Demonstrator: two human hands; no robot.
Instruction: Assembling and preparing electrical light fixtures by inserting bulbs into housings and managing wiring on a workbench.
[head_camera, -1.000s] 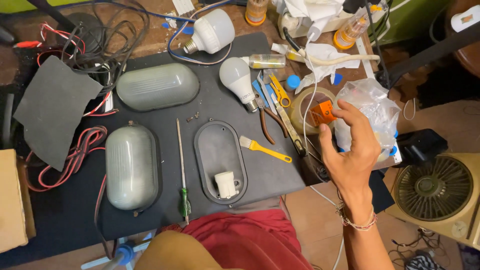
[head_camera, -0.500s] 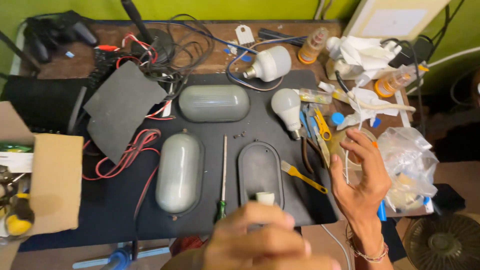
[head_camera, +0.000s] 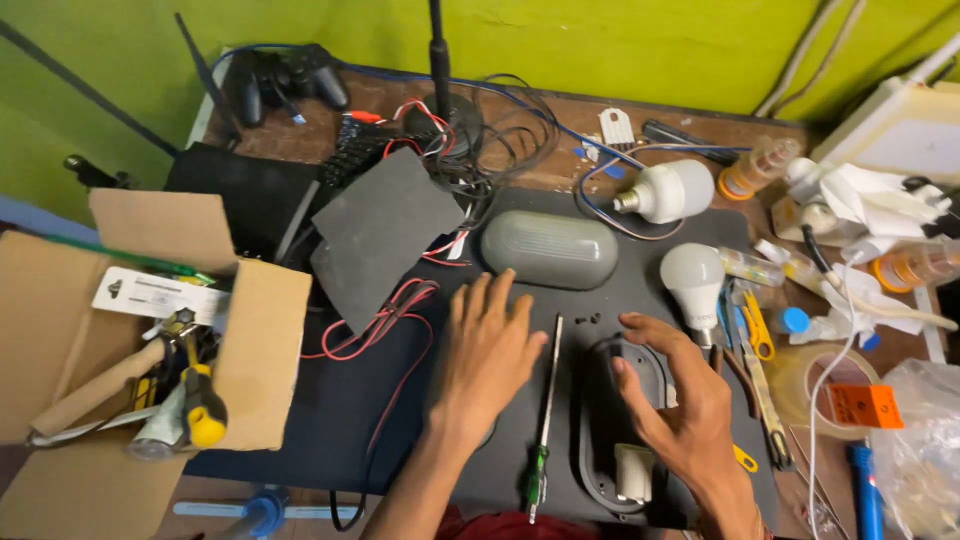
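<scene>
While my left hand (head_camera: 490, 355) lies flat and empty, my right hand (head_camera: 680, 410) spreads open over the oval lamp base (head_camera: 600, 440), whose long axis runs toward me, beside the screwdriver (head_camera: 545, 420).

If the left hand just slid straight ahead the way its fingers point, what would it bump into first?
Probably the grey oval lamp cover. The left hand lies flat on the black mat, fingers pointing up the table, with the cover just beyond the fingertips.
</scene>
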